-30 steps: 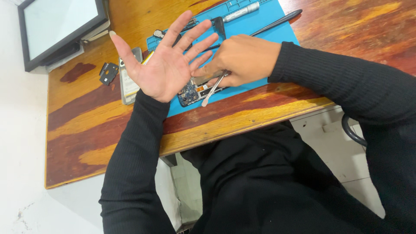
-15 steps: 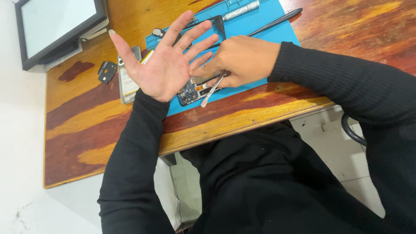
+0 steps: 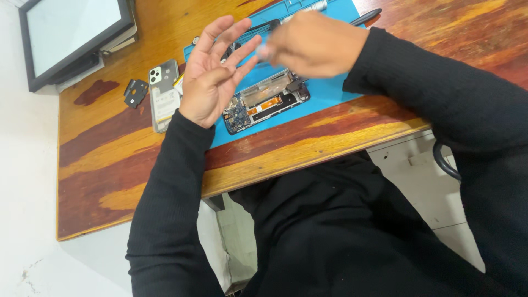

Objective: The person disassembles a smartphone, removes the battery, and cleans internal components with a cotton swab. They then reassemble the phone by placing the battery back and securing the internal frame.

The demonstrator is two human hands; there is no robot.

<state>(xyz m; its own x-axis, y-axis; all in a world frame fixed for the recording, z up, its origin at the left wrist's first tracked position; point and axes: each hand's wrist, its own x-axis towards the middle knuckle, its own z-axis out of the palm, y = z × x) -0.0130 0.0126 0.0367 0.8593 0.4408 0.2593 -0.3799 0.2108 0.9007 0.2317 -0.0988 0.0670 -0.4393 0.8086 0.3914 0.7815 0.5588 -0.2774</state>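
Your left hand [image 3: 212, 82] is raised above the tabletop [image 3: 110, 159] with the palm up and the fingers [image 3: 228, 36] spread wide, grasping nothing. Your right hand [image 3: 316, 44] hovers just beside it over the blue mat [image 3: 330, 91], blurred by motion; its fingers curl inward, but you cannot tell whether they pinch anything.

Below both hands the opened phone [image 3: 267, 102] lies flat on the mat, toward the tabletop's near edge. Its long axis runs slantwise, one end nearer your left wrist, the other rising toward the far right. The back is off, so you see a green circuit board, a copper-coloured strip and metal shielding inside a dark rectangular frame.

The detached back cover [image 3: 163, 93], pale grey and smooth with camera cutouts at its far end, rests on bare wood left of the mat. A small black part [image 3: 135, 92] sits just beside it. A dark-framed monitor [image 3: 71, 36] occupies the far left corner. The tabletop is glossy, streaked reddish and yellow wood.
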